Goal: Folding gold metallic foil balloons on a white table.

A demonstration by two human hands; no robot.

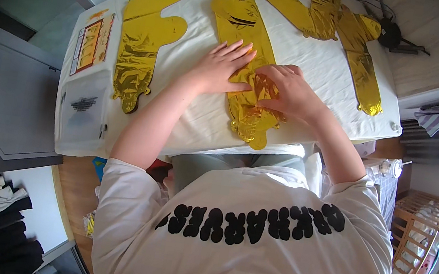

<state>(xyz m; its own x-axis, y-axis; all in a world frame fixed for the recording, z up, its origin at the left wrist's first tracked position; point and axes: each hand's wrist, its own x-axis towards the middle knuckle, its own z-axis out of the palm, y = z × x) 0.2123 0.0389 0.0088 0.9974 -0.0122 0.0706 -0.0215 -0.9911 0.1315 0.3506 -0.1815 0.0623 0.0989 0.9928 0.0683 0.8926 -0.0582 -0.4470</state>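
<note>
I observe a branched gold balloon (141,33) and a printed sheet (91,45) left of the flat, crinkled foil balloon (238,16), mid-desk (302,52) on white cloth; left fingers (241,54) released, spread across it; right fingers (273,72) bent on it, grip indeterminable

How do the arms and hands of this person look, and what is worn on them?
Both the left hand and right hand are bare, without gloves; no watch or bracelet shows. The forearms are bare too, below short, loose white sleeves.
</note>
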